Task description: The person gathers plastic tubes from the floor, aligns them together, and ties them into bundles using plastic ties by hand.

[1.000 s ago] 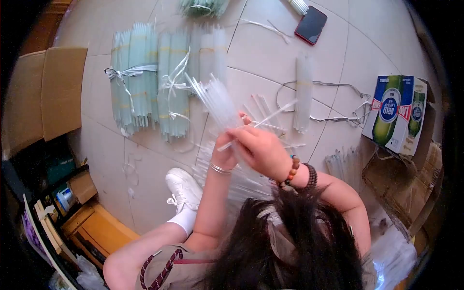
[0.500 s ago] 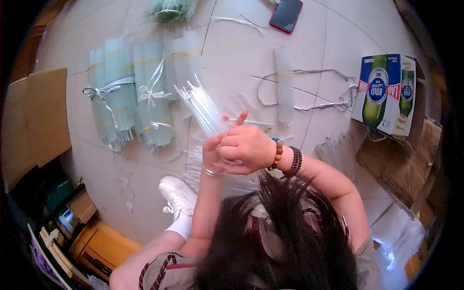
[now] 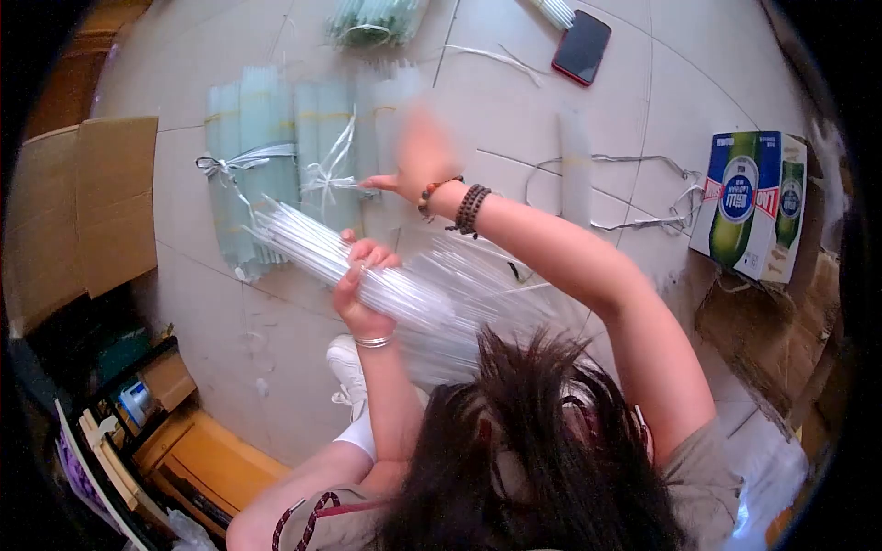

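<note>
In left hand (image 3: 364, 292): slanting clear tube bundle (image 3: 308, 243), tips protruding.

Room: probably a home, handwork spread over its floor (image 3: 514, 110); a small workshop is possible
Tiles (image 3: 211, 321): pale, square, a smartphone (image 3: 582, 48) lying upper right
Tube bundles (image 3: 248, 115): clear lengths tied with white ribbon (image 3: 329, 173), upper left
Wooden cabinet (image 3: 216, 455): orange-brown, lower left, beside cluttered shelving (image 3: 138, 404)
Beer carton (image 3: 735, 207): right, beside brown cardboard (image 3: 767, 321)

My feed shows the right hand (image 3: 426, 158) blurred; dark hair (image 3: 542, 450) hides some loose tubes (image 3: 436, 355); the top edge crops a greenish bundle (image 3: 375, 20).
</note>
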`<state>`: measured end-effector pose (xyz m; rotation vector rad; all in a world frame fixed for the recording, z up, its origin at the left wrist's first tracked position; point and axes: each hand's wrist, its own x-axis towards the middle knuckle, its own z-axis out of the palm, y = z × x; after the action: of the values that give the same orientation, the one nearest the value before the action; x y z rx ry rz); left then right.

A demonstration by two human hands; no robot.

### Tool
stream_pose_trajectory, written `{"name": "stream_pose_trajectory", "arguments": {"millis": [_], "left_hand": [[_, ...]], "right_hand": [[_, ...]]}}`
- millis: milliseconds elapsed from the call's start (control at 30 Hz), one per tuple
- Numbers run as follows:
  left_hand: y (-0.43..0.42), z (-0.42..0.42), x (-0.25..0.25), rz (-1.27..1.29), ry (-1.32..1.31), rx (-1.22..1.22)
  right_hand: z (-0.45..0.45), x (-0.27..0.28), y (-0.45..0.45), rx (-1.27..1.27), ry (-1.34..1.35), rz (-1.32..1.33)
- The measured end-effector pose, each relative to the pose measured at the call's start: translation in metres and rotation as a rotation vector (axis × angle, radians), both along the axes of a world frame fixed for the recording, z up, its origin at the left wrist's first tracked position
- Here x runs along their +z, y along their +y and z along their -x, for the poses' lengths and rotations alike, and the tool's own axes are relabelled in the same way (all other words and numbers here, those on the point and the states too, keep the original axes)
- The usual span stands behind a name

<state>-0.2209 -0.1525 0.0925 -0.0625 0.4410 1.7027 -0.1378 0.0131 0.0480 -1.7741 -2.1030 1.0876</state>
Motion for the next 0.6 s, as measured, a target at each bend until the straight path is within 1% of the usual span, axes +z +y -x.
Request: {"name": "stream_pose_trajectory", "arguments": {"millis": [67,100,200,267,300,333,367,400,433,467,567,600], "left_hand": [[-0.001,-0.004,0.000,-0.024,-0.032,-0.001],[-0.001,-0.004,-0.001,-0.033,-0.048,-0.004],[-0.002,-0.009,-0.003,0.031,-0.028,0.007],[-0.004,-0.012,-0.004,0.074,-0.014,0.004],[-0.004,-0.013,-0.006,0.023,-0.036,-0.005],[-0.004,-0.015,-0.009,-0.027,-0.059,-0.016],[-0.004,-0.017,-0.010,-0.079,-0.086,-0.027],[-0.004,-0.020,-0.009,-0.057,-0.066,-0.034],[-0.004,-0.022,-0.007,-0.038,-0.050,-0.044],[-0.002,-0.025,-0.006,-0.020,-0.038,-0.058],[0.006,-0.034,-0.002,-0.033,-0.031,-0.103],[0.011,-0.040,0.001,-0.025,-0.022,-0.133]], "right_hand": [[0.008,-0.025,0.001,-0.069,0.016,-0.046],[0.011,-0.030,0.003,-0.106,0.023,-0.066],[0.017,-0.045,0.006,-0.216,0.071,-0.030],[0.007,-0.044,0.018,-0.219,0.131,0.106],[-0.002,-0.043,0.029,-0.224,0.164,0.169],[-0.011,-0.063,0.039,-0.190,0.236,0.112],[-0.028,-0.069,0.052,-0.142,0.510,0.319],[-0.047,-0.074,0.061,-0.093,0.780,0.526],[-0.063,-0.059,0.064,-0.042,1.048,0.730],[-0.084,-0.045,0.060,-0.042,1.207,0.857],[-0.137,-0.036,0.038,-0.016,1.458,0.995],[-0.156,-0.029,0.024,0.049,1.506,0.868]]}}
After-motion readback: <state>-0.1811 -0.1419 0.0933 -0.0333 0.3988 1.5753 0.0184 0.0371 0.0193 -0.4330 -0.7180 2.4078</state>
